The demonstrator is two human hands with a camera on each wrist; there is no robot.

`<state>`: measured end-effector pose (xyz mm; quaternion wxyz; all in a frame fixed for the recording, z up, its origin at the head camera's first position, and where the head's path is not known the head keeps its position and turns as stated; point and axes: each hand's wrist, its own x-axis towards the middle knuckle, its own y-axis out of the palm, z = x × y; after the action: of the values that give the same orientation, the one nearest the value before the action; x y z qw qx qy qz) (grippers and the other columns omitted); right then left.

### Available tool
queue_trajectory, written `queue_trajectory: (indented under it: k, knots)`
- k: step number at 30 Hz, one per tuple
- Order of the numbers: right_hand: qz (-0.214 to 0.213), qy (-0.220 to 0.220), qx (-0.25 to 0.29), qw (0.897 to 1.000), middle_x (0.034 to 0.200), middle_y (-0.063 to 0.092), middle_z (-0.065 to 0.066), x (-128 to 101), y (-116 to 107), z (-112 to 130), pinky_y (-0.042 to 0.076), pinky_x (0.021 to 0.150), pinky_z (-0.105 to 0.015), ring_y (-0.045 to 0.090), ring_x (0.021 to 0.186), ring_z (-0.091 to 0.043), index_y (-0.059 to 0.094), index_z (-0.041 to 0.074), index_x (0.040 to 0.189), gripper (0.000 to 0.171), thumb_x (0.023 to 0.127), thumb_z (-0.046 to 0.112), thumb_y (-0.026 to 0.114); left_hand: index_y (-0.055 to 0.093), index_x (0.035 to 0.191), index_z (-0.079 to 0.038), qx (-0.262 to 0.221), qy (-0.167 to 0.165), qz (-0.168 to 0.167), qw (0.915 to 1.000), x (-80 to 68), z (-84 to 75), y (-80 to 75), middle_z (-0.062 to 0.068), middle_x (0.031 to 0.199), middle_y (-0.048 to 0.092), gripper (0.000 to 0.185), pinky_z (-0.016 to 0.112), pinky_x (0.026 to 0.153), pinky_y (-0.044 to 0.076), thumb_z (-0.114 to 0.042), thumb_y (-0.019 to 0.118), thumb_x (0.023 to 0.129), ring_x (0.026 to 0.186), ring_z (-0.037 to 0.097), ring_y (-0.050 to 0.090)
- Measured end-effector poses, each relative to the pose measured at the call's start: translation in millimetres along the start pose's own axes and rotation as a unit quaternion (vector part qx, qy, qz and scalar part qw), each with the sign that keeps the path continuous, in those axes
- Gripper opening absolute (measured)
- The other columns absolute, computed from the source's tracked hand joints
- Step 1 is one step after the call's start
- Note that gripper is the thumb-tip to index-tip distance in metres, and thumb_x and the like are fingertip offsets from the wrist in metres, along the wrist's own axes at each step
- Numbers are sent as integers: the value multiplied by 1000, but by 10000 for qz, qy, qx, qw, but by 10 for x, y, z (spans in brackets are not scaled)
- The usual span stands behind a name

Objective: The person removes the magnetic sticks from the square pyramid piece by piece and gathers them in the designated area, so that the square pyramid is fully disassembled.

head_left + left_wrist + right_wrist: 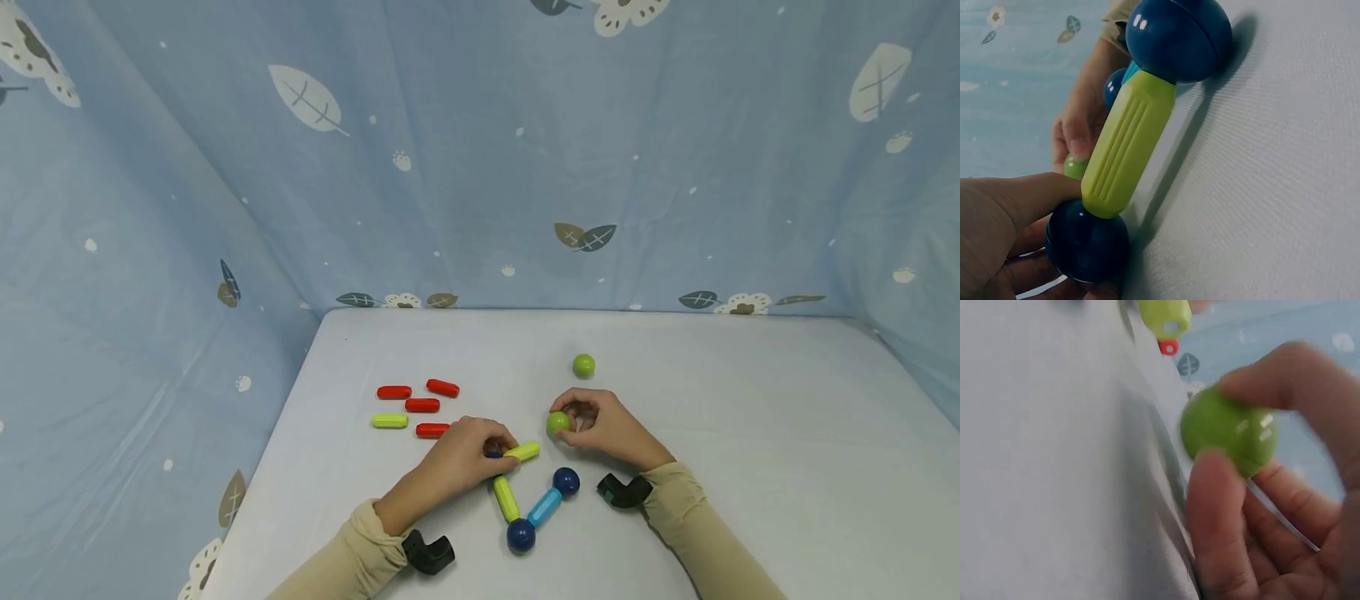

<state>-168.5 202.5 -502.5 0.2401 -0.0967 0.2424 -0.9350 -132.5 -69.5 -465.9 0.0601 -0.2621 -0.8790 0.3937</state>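
My left hand [467, 454] grips a dark blue ball [1088, 240] at a corner of a joined chain of rods and balls. From that ball, one yellow-green rod [523, 452] points toward the right hand with a free end. Another yellow-green rod [1129, 144] runs down to a second blue ball [521, 536]. A light blue rod [545, 507] links that one to a third blue ball [566, 482]. Between thumb and index finger, my right hand [609, 427] pinches a green ball [1229, 431], apart from the free rod's end.
Several red rods [422, 405] and a loose yellow-green rod [390, 422] lie left on the white table [750, 400]. A second green ball [583, 365] sits beyond the right hand. Patterned blue cloth [480, 167] hangs behind and at the sides.
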Motion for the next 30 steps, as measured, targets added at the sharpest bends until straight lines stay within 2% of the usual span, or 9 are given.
queue_trajectory:
  k: [5, 10, 13, 16, 20, 23, 26, 30]
  knots:
    - [-70, 27, 222, 9997, 109, 71, -5, -17, -16, -19, 56, 66, -23, 63, 91, -7, 72, 15, 110, 28, 85, 10, 83, 80, 101, -20, -49, -26, 42, 10000, -4, 6, -4, -15, 82, 69, 15, 20, 69, 46, -29, 82, 89, 74, -1, 56]
    - [-308, -216, 606, 9975, 116, 71, -9, -45, -75, -49, 62, 64, -33, 66, 102, -5, 72, 10, 117, 30, 88, 11, 81, 79, 101, -21, -93, -106, 73, 9999, -2, 17, 6, -16, 81, 66, 15, 20, 69, 46, -31, 81, 89, 75, -1, 56]
    - [-787, -294, 800, 9932, 117, 71, -6, -58, -178, -86, 62, 62, -37, 68, 99, -6, 71, 8, 121, 32, 90, 8, 80, 78, 100, -22, -119, -120, 51, 9998, -3, 23, 14, -15, 81, 66, 15, 20, 68, 46, -30, 82, 89, 74, 0, 56]
    - [-1518, -254, 795, 9849, 120, 70, -4, -74, -296, -142, 62, 62, -35, 69, 101, -4, 71, 6, 123, 34, 90, 6, 79, 78, 100, -22, -121, -154, 31, 9998, -6, 31, 21, -15, 80, 64, 14, 20, 67, 45, -30, 82, 89, 74, 1, 55]
    - [-2397, 170, 597, 9689, 127, 69, -10, -99, -390, -234, 62, 69, -26, 64, 109, 5, 70, 6, 128, 39, 91, 12, 80, 77, 100, -23, -138, -185, 29, 9997, -8, 35, 24, -15, 81, 64, 14, 20, 68, 45, -30, 82, 88, 76, 1, 55]
    - [-2640, 570, 455, 9618, 133, 67, -14, -107, -414, -279, 60, 74, -20, 60, 111, 9, 69, 7, 132, 44, 92, 21, 80, 77, 100, -22, -179, -160, 34, 9997, -5, 38, 29, -15, 82, 64, 15, 20, 69, 46, -29, 82, 88, 76, 1, 55]
    - [-2655, 833, 355, 9599, 138, 66, -14, -100, -419, -305, 59, 76, -18, 60, 116, 3, 67, 9, 134, 47, 92, 27, 80, 77, 100, -21, -195, -151, 50, 9997, 2, 41, 33, -15, 82, 64, 15, 20, 69, 46, -29, 82, 89, 76, 1, 55]
    - [-2619, 1030, 222, 9593, 142, 64, -13, -89, -416, -335, 58, 78, -14, 60, 131, -21, 66, 8, 136, 48, 94, 29, 78, 77, 100, -21, -223, -161, 69, 9996, 7, 42, 38, -15, 82, 64, 15, 20, 69, 46, -29, 81, 89, 76, 2, 55]
